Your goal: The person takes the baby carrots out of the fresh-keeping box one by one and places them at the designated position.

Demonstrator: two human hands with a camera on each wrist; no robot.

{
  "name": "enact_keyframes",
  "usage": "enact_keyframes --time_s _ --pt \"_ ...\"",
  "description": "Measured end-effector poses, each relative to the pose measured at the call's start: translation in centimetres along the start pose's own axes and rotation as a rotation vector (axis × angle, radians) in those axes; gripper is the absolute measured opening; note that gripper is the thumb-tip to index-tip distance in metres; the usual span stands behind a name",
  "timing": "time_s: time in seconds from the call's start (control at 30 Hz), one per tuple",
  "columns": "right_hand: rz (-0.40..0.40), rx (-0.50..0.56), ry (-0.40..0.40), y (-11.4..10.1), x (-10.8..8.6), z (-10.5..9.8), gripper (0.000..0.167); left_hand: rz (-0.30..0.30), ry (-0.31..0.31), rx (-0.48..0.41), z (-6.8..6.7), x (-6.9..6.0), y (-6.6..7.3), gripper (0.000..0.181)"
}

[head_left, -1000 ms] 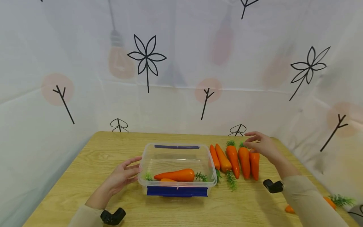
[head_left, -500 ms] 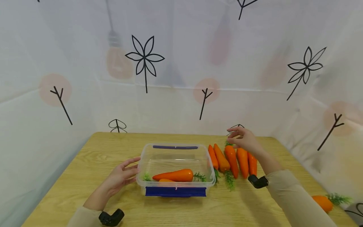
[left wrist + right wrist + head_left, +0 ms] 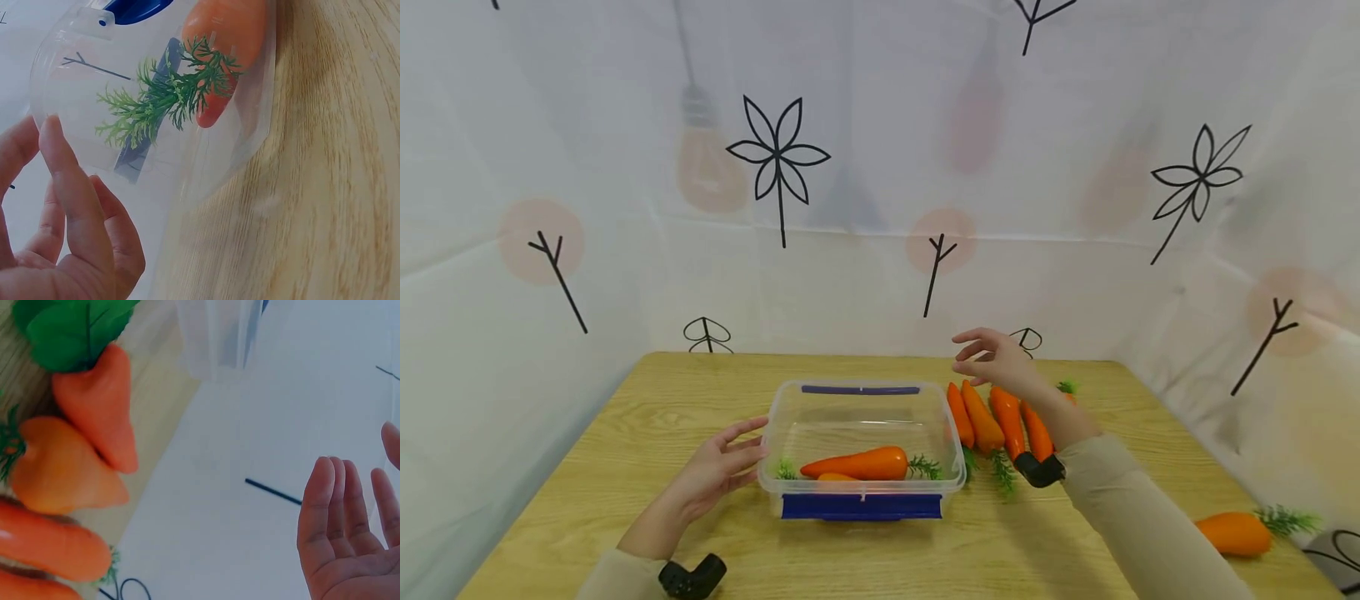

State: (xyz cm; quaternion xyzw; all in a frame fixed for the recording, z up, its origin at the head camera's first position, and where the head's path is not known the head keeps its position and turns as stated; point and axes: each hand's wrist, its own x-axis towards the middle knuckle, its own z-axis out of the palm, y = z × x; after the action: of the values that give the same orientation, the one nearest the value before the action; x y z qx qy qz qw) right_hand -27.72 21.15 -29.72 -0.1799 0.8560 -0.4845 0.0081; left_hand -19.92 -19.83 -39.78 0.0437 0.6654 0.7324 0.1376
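A clear plastic food container (image 3: 880, 487) with a blue front latch (image 3: 861, 506) stands on the table, lid flap not seen. Inside lie an orange toy carrot (image 3: 861, 463) and part of another, with green tops. My left hand (image 3: 718, 462) touches the container's left side with extended fingertips; in the left wrist view the fingers (image 3: 65, 169) meet the clear rim. My right hand (image 3: 996, 358) hovers above the far ends of a row of toy carrots (image 3: 982, 421) right of the container. Its fingers are loosely bent and hold nothing, as the right wrist view shows (image 3: 347, 544).
Another toy carrot (image 3: 1236, 533) lies at the table's right front, beside my right sleeve (image 3: 1142, 517). A white cloth (image 3: 865, 292) with printed plants hangs behind the wooden table (image 3: 677, 392).
My right hand has moved left over the row of carrots towards the container, still holding nothing. My left hand stays at the container's side. The head view has shifted slightly.
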Motion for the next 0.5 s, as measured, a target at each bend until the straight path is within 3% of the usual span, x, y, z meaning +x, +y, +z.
enact_keyframes --time_s 0.23,0.5 --pt "-0.024 0.013 -0.059 -1.0 1.2 1.9 0.04 0.004 0.006 -0.005 0.1 -0.1 0.2 0.063" --pt "-0.083 0.013 -0.187 -2.0 2.3 3.9 0.04 -0.006 0.021 -0.002 0.2 -0.2 0.2 0.063"
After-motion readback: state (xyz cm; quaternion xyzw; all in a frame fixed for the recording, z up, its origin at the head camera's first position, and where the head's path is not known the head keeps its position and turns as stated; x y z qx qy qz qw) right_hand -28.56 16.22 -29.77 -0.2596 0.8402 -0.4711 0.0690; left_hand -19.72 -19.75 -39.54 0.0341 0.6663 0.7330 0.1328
